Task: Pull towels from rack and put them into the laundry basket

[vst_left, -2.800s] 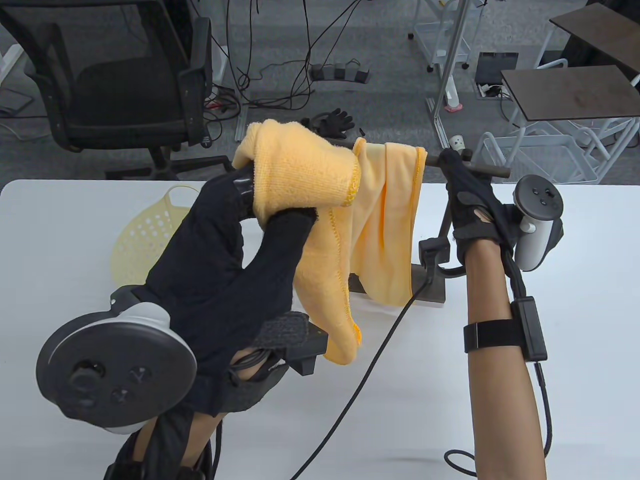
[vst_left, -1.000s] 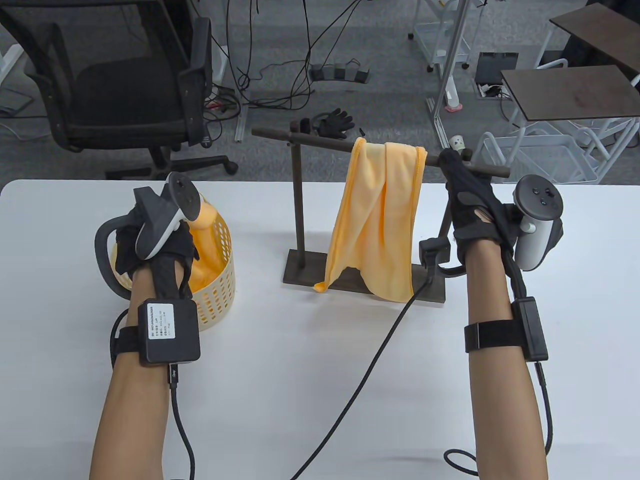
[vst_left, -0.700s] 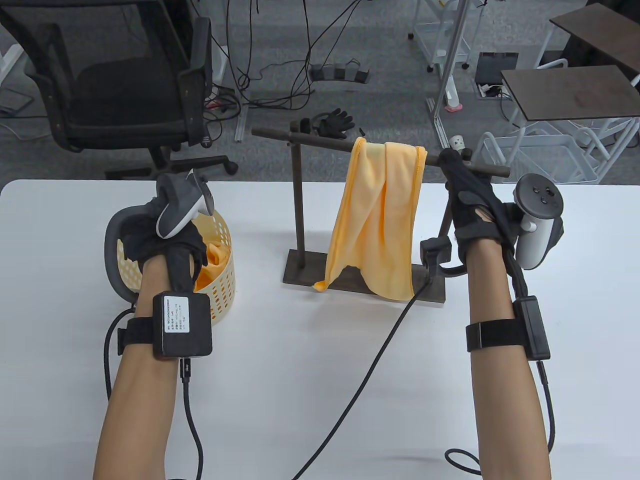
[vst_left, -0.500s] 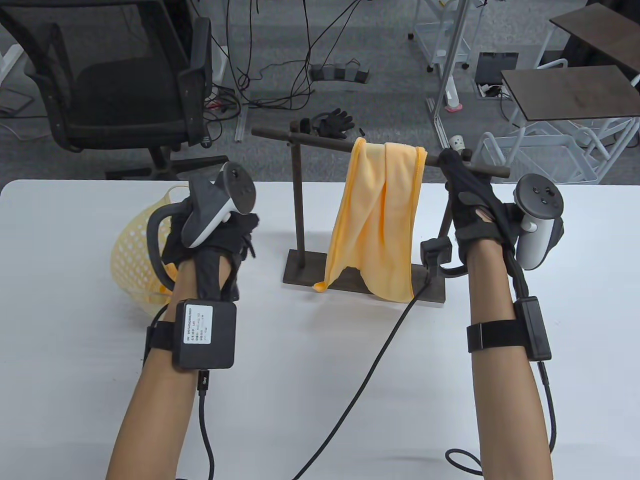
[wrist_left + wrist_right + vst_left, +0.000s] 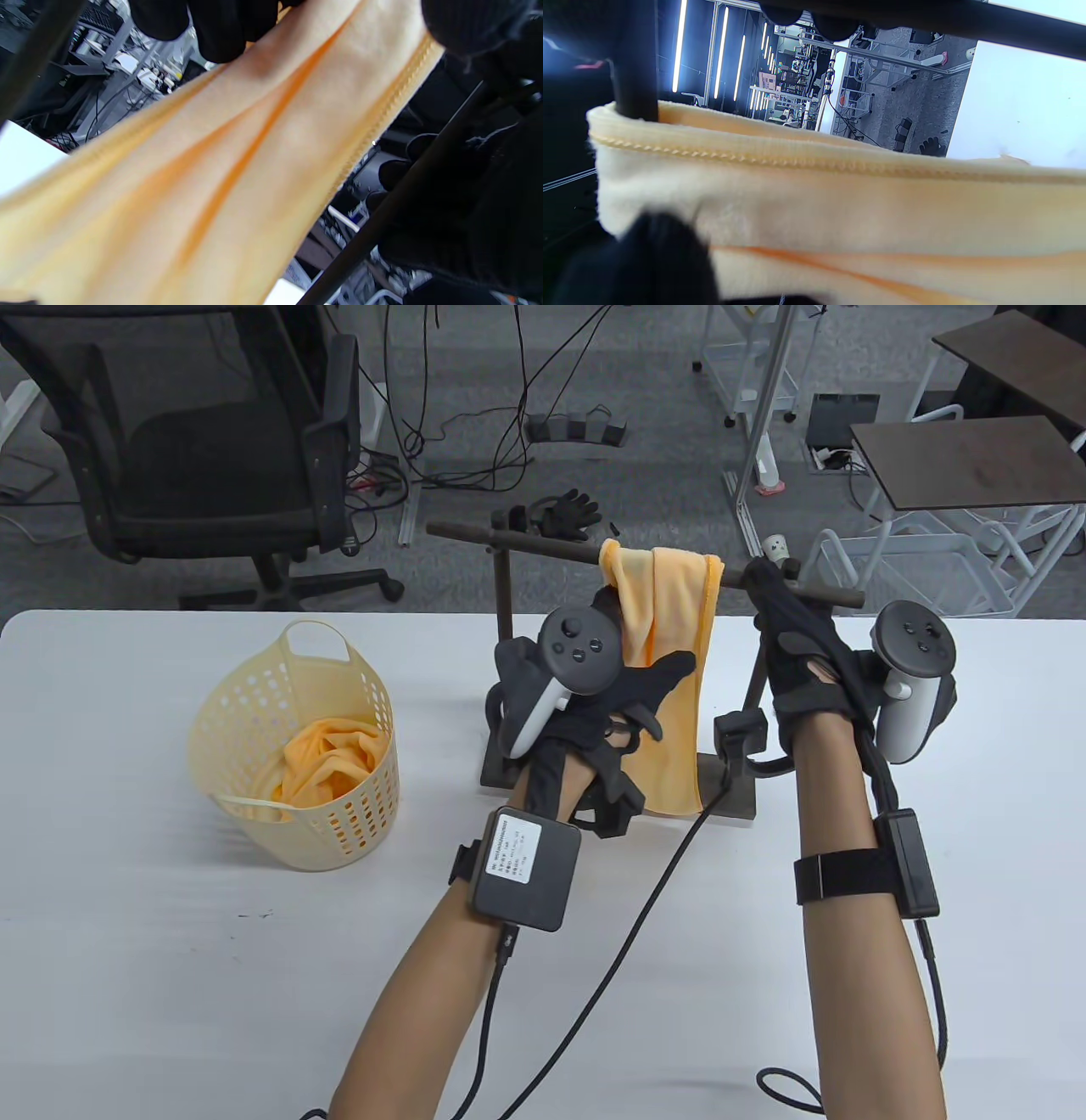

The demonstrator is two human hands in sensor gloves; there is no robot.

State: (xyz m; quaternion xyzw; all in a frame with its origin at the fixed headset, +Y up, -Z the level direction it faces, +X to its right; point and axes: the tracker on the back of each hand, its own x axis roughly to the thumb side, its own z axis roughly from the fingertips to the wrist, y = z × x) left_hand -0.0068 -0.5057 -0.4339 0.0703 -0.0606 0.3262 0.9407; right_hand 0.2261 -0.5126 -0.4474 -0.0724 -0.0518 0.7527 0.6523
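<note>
An orange towel (image 5: 674, 585) hangs over the dark rack bar (image 5: 526, 541). My left hand (image 5: 640, 645) grips this towel just below the bar, thumb on its front and fingers behind. In the left wrist view the towel (image 5: 237, 169) runs between my fingers (image 5: 220, 29) and thumb (image 5: 466, 21). My right hand (image 5: 776, 589) is curled round the bar's right end. The right wrist view shows the towel (image 5: 840, 203) close up under the bar (image 5: 925, 17). A cream laundry basket (image 5: 356, 823) stands at the left with another orange towel (image 5: 327, 755) inside.
The rack's flat base (image 5: 730, 802) sits mid-table. A black cable (image 5: 628, 933) trails from it toward the near edge. Beyond the table are an office chair (image 5: 212, 449), a black glove (image 5: 568, 513) on the floor and small side tables (image 5: 959, 466).
My left hand released the first towel into the basket, moved right to the rack and took hold of the hanging towel, bunching its left edge. The right hand stayed on the bar.
</note>
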